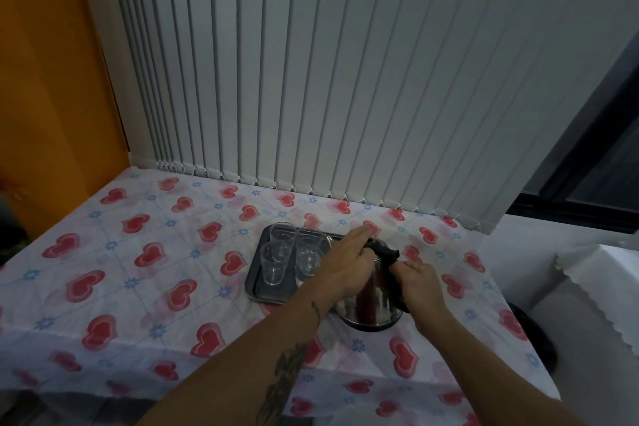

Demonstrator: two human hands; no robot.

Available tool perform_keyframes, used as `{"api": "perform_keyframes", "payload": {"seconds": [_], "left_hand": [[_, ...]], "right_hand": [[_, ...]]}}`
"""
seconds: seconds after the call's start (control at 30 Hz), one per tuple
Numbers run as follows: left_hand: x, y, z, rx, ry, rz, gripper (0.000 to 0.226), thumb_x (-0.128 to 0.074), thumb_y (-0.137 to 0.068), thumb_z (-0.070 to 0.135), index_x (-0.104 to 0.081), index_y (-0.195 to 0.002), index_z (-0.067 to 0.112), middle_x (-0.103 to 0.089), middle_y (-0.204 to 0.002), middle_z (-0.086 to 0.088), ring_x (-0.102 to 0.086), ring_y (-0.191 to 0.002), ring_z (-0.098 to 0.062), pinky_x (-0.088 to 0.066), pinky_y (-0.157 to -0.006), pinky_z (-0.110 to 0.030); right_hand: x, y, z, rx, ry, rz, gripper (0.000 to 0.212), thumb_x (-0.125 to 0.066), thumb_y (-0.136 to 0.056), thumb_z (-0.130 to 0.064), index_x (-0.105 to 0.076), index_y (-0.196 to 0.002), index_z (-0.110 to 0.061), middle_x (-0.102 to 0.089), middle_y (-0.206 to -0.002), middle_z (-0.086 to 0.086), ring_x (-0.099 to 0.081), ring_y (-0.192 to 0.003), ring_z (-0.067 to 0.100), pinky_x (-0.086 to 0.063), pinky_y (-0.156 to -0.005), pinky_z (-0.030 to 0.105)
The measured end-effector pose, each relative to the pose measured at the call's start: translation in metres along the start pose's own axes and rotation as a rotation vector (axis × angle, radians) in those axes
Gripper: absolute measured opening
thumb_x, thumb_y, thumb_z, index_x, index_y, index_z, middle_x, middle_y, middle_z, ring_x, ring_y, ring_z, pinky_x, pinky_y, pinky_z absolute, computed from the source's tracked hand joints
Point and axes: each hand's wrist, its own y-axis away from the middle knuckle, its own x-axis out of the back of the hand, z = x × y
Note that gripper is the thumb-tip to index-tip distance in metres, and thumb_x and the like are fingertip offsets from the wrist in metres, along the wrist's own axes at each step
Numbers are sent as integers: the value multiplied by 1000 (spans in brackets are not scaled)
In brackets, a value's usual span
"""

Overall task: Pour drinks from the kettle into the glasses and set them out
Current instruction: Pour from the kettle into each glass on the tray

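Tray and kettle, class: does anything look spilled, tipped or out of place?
Nothing stands out. Four glasses stand upright and empty on the tray; the kettle sits upright beside it, left hand on its lid, right hand on its handle. No spill shows.

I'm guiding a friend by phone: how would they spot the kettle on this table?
Start at the table's heart-patterned cloth, then the dark tray of clear glasses towards its right side. The kettle stands just right of the tray: the only shiny metal vessel, black-handled, with the left hand on top and the right hand at its handle.
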Motion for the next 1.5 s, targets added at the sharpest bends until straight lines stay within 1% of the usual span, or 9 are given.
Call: {"api": "perform_keyframes", "payload": {"seconds": [0.13, 0.23, 0.3, 0.47, 0.73, 1.07, 1.2, 1.33, 1.5], "left_hand": [[0, 0, 1, -52, -25, 39, 42, -37, -94, 12, -46, -136, 13, -44, -144, -6, -38, -133, -21, -23, -98, -21], [2, -3, -4, -76, -45, 97, 56, -33, -89, 22, -42, -143, 16, -37, -153, -1, -28, -143, -17, -20, -117, -30], [4, -5, -9, -78, -51, 158, 60, -30, -86, 25, -39, -145, 16, -33, -156, 0, -20, -147, -15, -15, -121, -33], [12, -4, -19, -90, -48, 305, 59, -30, -88, 26, -41, -145, 15, -32, -157, 0, -18, -147, -13, -9, -116, -23], [25, -5, -33, 37, 21, 323, 52, -34, -94, 18, -40, -145, 15, -31, -157, -2, -21, -146, -15, -13, -121, -31], [24, -4, -32, 69, 60, 332, 50, -35, -95, 15, -39, -145, 14, -32, -157, -2, -25, -145, -15, -14, -118, -25], [24, -5, -23, 57, 88, 359, 45, -36, -94, 11, -47, -138, 13, -44, -147, -3, -39, -134, -16, -23, -102, -17], [23, -7, -19, 66, 128, 349, 56, -32, -89, 23, -40, -145, 19, -35, -154, 2, -30, -142, -13, -21, -118, -31], [22, -8, -14, 65, 156, 354, 52, -34, -94, 14, -38, -146, 17, -34, -156, 0, -27, -144, -15, -21, -120, -39]], "right_hand": [[-9, 4, 6, -20, -138, 31, 41, -58, -89, -8, -57, -48, -13, -50, -50, 7, -44, -55, 24, -36, -58, 38], [-16, -1, 0, -7, -172, 24, 45, -57, -89, -5, -59, -45, -17, -53, -42, -1, -46, -52, 24, -37, -56, 37], [-20, -5, -8, 17, -161, 6, 46, -58, -88, -6, -59, -44, -18, -53, -42, -3, -47, -50, 23, -39, -55, 37], [-31, -14, -28, 51, -78, -47, 42, -58, -86, -7, -58, -46, -18, -52, -41, -6, -47, -48, 18, -37, -52, 30], [-46, -24, -49, 62, 128, -157, 28, -61, -84, -24, -67, -60, -9, -68, -64, 15, -60, -60, 24, -46, -62, 38], [-35, -34, -71, 107, 290, -210, 32, -64, -80, -24, -58, -51, -11, -58, -54, 5, -54, -56, 21, -39, -59, 33], [-28, -38, -79, 113, 299, -232, 39, -64, -80, -21, -51, -43, -17, -53, -44, -3, -50, -50, 18, -38, -56, 31], [-22, -41, -87, 98, 314, -255, 31, -65, -78, -22, -56, -50, -13, -55, -50, 2, -52, -52, 19, -39, -58, 33], [-17, -44, -93, 89, 326, -251, 24, -66, -72, -25, -60, -53, -12, -58, -55, 6, -56, -57, 23, -42, -62, 36]]}}
